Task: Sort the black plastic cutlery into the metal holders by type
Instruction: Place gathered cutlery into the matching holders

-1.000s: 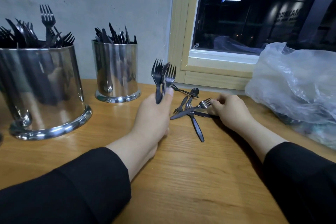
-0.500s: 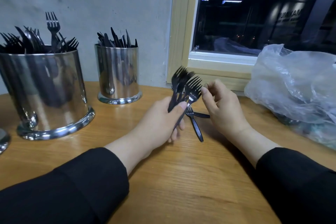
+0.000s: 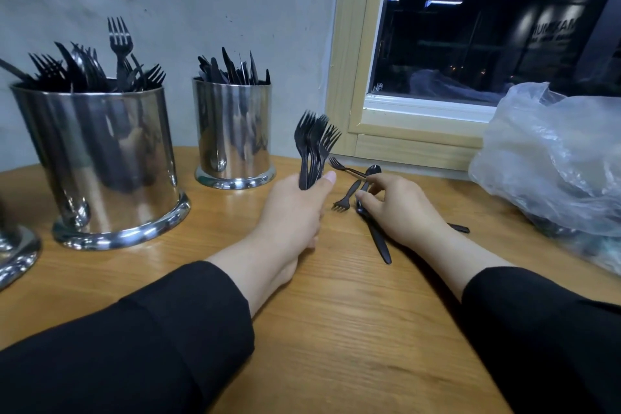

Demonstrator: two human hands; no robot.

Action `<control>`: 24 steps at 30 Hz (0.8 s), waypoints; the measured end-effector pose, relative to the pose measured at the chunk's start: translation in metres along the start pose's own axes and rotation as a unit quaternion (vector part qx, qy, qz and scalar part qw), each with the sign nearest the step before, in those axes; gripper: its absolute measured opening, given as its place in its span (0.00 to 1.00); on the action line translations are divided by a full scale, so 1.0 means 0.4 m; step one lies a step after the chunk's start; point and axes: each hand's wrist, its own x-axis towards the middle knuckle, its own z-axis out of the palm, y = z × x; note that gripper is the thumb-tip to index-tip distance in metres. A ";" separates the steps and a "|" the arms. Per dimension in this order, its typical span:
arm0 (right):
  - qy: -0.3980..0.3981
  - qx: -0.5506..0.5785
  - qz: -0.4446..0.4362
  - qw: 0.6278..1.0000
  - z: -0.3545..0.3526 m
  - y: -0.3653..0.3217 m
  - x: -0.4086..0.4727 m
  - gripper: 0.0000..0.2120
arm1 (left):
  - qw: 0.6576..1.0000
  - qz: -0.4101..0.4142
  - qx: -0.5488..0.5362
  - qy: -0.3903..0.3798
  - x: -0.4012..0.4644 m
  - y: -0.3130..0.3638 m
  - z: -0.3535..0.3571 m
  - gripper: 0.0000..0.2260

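My left hand [image 3: 295, 212] grips a bunch of black plastic forks [image 3: 314, 148] upright, tines up, just above the wooden table [image 3: 336, 329]. My right hand [image 3: 403, 208] lies over the loose cutlery, its bent fingertips touching a spoon [image 3: 372, 171]. Beside it lie a fork [image 3: 346, 200] with tines toward me, another fork [image 3: 339, 165] farther back, and a knife [image 3: 379, 240] partly under the hand. The large metal holder [image 3: 100, 158] at the left is full of forks. A smaller holder [image 3: 233, 131] behind it holds knives.
The base of a third metal holder [image 3: 16, 255] shows at the left edge. A crumpled clear plastic bag [image 3: 554, 158] sits at the right by the window frame [image 3: 413, 148]. The wall stands close behind the holders.
My right hand handed a fork into the left hand's bunch, then dropped back onto the loose cutlery. The left hand moved left and down a little with its forks.
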 end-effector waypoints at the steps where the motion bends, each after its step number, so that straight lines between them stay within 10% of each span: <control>1: -0.004 0.005 0.003 1.000 0.001 -0.002 0.002 0.22 | 1.000 -0.003 0.002 0.003 0.000 0.001 0.001 0.11; 9: 0.037 0.153 0.018 0.987 -0.009 0.004 0.003 0.12 | 1.000 0.013 0.008 -0.007 0.003 -0.008 -0.002 0.13; 19: -0.051 0.043 -0.025 0.997 -0.001 -0.012 -0.012 0.07 | 0.999 0.031 0.010 -0.001 0.006 -0.007 -0.003 0.13; 24: 0.047 0.282 0.007 0.958 -0.034 0.000 -0.018 0.07 | 0.999 0.032 -0.008 -0.002 0.008 -0.006 -0.002 0.13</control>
